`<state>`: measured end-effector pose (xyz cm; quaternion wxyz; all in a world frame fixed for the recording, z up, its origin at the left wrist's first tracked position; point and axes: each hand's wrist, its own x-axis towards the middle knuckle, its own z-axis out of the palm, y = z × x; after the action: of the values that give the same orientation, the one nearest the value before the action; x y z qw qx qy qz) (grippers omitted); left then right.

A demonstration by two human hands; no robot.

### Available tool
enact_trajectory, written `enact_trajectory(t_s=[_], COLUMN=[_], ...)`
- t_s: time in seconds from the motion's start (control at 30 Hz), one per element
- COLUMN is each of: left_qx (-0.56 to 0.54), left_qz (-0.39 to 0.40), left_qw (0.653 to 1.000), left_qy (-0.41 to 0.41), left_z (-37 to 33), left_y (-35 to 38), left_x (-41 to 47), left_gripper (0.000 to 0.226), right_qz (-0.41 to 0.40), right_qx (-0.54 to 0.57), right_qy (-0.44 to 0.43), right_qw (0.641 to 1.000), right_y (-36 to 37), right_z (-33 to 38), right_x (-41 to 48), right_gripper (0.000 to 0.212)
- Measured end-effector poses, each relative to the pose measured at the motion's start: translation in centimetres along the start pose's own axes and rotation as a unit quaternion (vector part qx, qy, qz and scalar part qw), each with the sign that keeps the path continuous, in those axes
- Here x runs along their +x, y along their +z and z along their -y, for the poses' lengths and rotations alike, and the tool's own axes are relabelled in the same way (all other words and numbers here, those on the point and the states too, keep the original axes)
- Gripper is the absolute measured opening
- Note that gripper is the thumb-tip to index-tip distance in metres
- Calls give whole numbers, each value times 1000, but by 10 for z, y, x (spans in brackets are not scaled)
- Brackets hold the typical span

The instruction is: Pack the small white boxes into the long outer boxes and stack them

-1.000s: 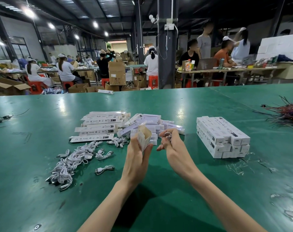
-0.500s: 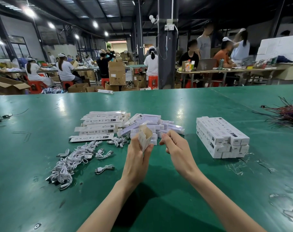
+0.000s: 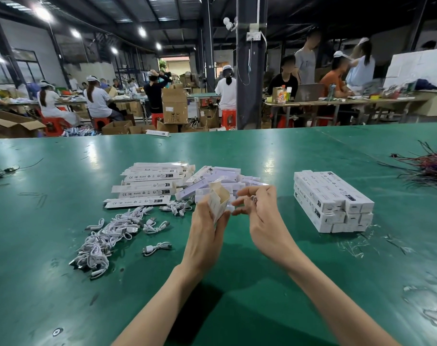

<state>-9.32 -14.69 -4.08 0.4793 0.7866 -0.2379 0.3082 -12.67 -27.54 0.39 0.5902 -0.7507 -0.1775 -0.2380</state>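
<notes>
Our two bare forearms come in from six o'clock over the green table (image 3: 62,295) and meet near its middle.

The left hand (image 3: 207,233) stands upright with its back toward us. Its thumb and curled fingers grip the lower part of an open box (image 3: 219,199). The box is tilted, and its open mouth with the brown inside points to about one o'clock, with a flap raised above it.

The right hand (image 3: 265,221) is just beside it at three o'clock, with the wrist bent and the palm turned toward the left hand. The thumb and the upper fingers pinch a small pale item (image 3: 254,199); we cannot tell what it is. The lower fingers (image 3: 240,211) are stretched and slightly spread toward the mouth of the box. We cannot tell whether they touch it.

From the hands, the other things lie as follows:
- **Twelve o'clock:** a loose heap of small white boxes (image 3: 222,177), just behind the hands.
- **Ten o'clock:** the flat outer boxes (image 3: 147,183), overlapping each other with the printed sides up.
- **Eight o'clock:** a pile of white cables (image 3: 105,238), with a single cable (image 3: 156,248) lying apart and nearer to the left wrist.
- **Three o'clock:** a stack of closed boxes (image 3: 332,201) in neat layers, well apart from the hands.
- **Two o'clock:** a bundle of coloured wires (image 3: 432,168), far out at the table edge.
</notes>
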Motion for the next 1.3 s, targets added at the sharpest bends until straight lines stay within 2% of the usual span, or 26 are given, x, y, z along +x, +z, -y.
enact_trajectory(t_s=[0.1, 0.23, 0.4, 0.5, 0.73, 0.8, 0.9, 1.07, 1.13, 1.3], left_qx=[30, 24, 24, -4, 15, 10, -2, -5, -4, 2], left_qz=[-27, -32, -31, -16, -10, -7, -1, 11, 13, 7], left_qw=[999, 999, 998, 998, 981, 981, 981, 986, 987, 985], left_qy=[28, 12, 52, 61, 193, 196, 194, 168, 159, 170], left_z=[-4, -6, -8, -9, -13, -16, -17, -19, -20, -18], left_y=[-1, -2, 1, 1, 1, 0, -1, -2, -3, 0], left_x=[4, 5, 4, 1, 4, 4, 4, 2, 1, 3], left_gripper=[37, 53, 52, 65, 73, 79, 77, 68, 66, 68], right_qz=[5, -33, -73, -85, -107, -120, -132, -120, -113, -109], right_qx=[13, 55, 105, 68, 1, 16, 22, -107, -130, -163], right_qy=[-11, -9, -9, -28, -124, -142, -176, -273, -284, -297], right_qw=[1000, 998, 992, 994, 987, 982, 975, 948, 943, 935], right_y=[-2, -6, -12, -13, -14, -13, -12, -9, -6, -13], right_z=[4, 7, 12, 13, 16, 17, 20, 18, 18, 14], right_x=[1, 3, 3, 4, 3, 1, -2, -5, -5, -3], right_gripper=[38, 46, 22, 21, 47, 49, 38, 19, 21, 45])
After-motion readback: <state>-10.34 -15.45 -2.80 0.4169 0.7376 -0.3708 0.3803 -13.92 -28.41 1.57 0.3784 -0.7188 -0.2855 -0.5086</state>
